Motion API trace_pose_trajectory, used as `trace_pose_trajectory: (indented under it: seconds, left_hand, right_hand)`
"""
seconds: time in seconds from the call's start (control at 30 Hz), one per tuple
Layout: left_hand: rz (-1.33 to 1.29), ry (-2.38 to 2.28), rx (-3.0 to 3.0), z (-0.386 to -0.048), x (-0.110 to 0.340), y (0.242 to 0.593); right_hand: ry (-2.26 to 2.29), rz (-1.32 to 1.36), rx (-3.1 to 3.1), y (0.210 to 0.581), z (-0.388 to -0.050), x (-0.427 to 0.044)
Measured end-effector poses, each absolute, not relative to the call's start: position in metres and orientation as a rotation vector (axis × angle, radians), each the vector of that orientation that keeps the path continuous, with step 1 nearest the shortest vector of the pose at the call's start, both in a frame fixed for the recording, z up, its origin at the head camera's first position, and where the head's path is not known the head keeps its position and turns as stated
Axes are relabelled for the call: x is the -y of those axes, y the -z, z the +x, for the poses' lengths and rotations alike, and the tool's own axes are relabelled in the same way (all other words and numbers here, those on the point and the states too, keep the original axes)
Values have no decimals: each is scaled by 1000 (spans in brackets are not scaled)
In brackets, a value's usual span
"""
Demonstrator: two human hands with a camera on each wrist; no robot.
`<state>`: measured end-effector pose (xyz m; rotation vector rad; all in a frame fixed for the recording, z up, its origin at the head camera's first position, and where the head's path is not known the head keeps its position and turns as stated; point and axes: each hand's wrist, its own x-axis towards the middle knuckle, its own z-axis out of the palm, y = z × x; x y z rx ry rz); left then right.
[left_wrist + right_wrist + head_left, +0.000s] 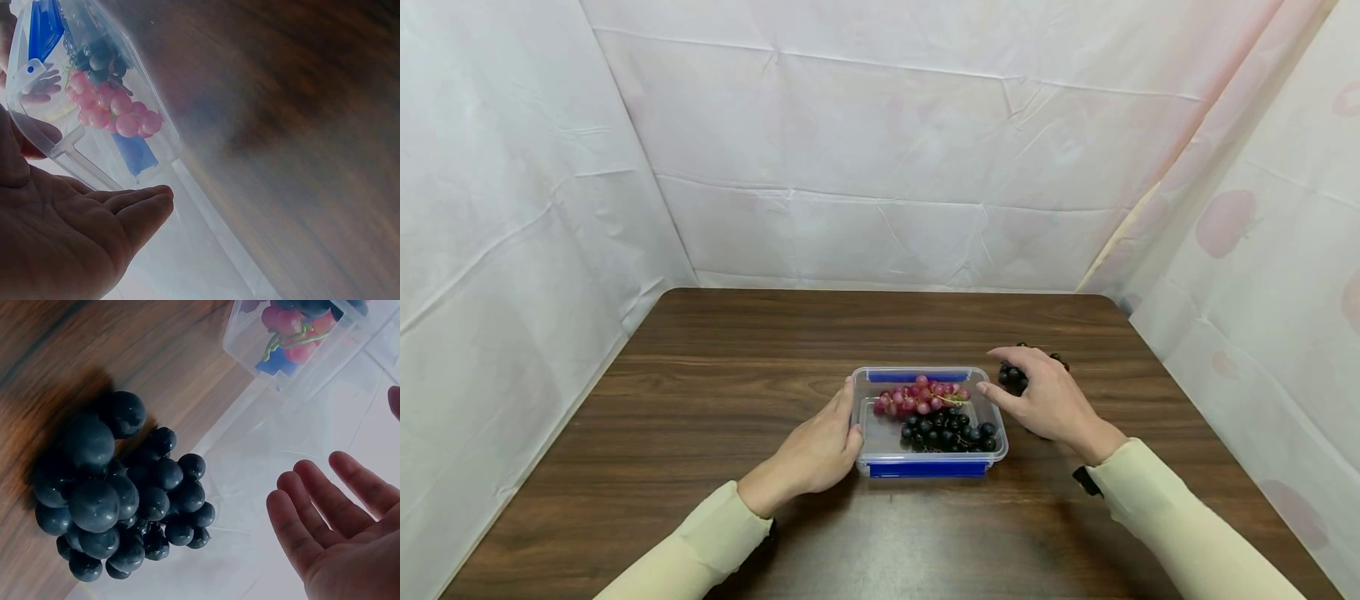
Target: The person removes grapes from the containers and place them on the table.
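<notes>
Left hand (65, 234): palm exposed, fingers straight and together alongside the end wall of the clear plastic container (100, 145). Thumb: at the container rim. Contents: pink grapes (119, 112) beside dark grapes (97, 59), visible through the wall. Blue latch (45, 28): upper left. Blue strip (135, 155): adjacent to the pink grapes. Wood-grain tabletop (294, 112): right side of view.

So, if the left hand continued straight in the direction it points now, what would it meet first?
Most likely the clear container: the left hand seems to lie against its left wall, though exact contact is hard to judge.
</notes>
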<state>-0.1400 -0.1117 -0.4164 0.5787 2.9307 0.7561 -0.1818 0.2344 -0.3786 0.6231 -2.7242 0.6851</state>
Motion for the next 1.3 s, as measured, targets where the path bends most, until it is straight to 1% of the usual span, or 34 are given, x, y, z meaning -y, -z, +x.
trace_pose_trajectory:
  seconds: [0.23,1.3]
  left_hand:
    - [580,-757,-2928,-140,112,416]
    - [593,-767,-2939,-139,112,417]
  right_hand:
    - [-660,675,2725,380,-180,-229]
    - [-642,755,2748,380,-176,-212]
